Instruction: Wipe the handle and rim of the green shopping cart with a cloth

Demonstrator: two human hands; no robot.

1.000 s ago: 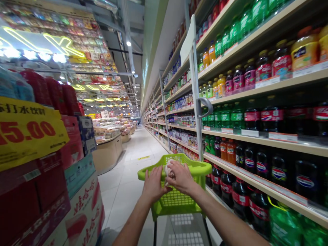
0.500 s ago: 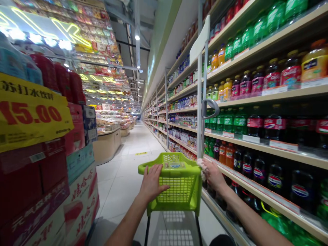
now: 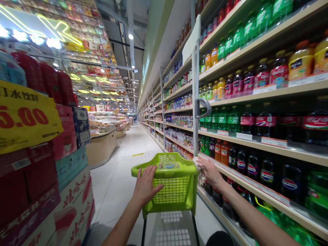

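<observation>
A green shopping cart stands in the lower middle, with a small clear label plate on its handle. My left hand rests on the left part of the handle, fingers laid over it and somewhat apart, thumb pointing right. At the handle's right end, my right hand has its fingers closed on a whitish crumpled cloth, which touches the cart's corner.
Shelves of bottled drinks line the right side, with a grey door handle on an upright frame. Stacked drink cartons with a yellow price sign stand close on the left. A tiled aisle runs ahead past display counters.
The cart, both hands and the surroundings have shifted slightly left in view. Both hands keep their places on the cart's handle.
</observation>
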